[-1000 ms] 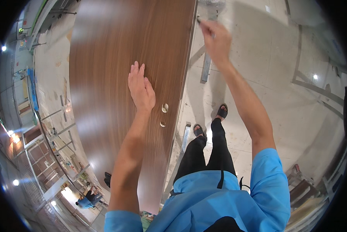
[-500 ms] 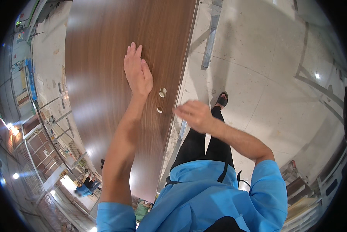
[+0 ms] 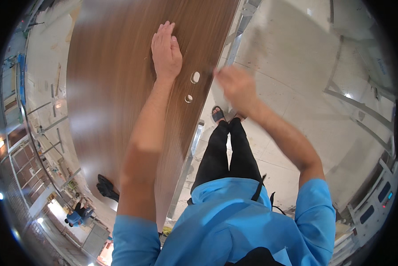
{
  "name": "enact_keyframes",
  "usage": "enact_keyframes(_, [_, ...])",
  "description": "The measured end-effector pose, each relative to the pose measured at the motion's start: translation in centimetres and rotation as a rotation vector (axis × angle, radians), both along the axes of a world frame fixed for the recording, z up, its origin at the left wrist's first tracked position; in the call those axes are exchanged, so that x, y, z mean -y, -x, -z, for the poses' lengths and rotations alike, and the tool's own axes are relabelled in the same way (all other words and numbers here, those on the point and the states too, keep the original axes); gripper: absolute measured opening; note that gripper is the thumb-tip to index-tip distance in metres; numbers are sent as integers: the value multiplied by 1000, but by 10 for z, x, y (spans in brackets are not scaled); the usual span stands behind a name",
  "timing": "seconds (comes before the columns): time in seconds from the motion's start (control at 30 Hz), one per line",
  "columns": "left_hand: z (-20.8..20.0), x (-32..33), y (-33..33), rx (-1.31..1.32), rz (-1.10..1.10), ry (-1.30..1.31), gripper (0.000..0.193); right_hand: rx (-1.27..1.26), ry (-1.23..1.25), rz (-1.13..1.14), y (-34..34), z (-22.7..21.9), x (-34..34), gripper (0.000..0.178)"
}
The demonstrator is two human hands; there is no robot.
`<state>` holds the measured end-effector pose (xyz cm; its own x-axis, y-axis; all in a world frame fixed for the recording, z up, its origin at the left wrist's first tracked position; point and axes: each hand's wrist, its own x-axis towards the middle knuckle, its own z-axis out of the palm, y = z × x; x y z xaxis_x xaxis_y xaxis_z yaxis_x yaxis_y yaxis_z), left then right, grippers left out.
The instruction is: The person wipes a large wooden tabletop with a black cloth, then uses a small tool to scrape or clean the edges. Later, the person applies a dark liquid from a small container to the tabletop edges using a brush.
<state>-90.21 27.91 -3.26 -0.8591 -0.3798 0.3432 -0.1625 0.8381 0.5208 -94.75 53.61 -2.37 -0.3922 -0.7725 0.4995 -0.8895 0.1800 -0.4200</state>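
A large dark brown wood-grain panel (image 3: 115, 88), like a door leaf, lies flat in front of me and to my left. Near its right edge are an oval hole (image 3: 195, 77) and a smaller round hole (image 3: 189, 98). My left hand (image 3: 167, 53) rests flat on the panel, left of the oval hole, fingers stretched out. At the panel's right edge is my right hand (image 3: 237, 86), its fingers curled with the tips close to that edge. Motion smears it a little, and anything small between those fingers is hidden.
Metal supports (image 3: 194, 142) show beneath the panel's right side. A black glove-like bundle (image 3: 107, 188) lies at its lower left. Metal framing (image 3: 358, 104) stands on the floor at right, a white machine panel (image 3: 378, 199) at lower right. Another person (image 3: 77, 216) is far off at lower left.
Both hands sit farther up the view, the right one still beside the panel's edge. The view has shifted, and my two feet now show close together.
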Motion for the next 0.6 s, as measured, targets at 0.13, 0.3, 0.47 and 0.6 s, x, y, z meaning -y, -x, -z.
enact_keyframes(0.13, [-11,-32,-17,76,35,15,51,320,-354,-472,-127,-29,-61,13])
enact_keyframes(0.3, [-13,-107,-10,335,215,232,63,798,-315,-19,-173,-33,-119,14])
enact_keyframes(0.47, [-2,-110,61,240,71,273,62,1021,-234,361,-151,-34,-148,14])
enact_keyframes(0.6, [6,-124,11,282,138,410,70,990,-144,457,-140,-39,-169,14])
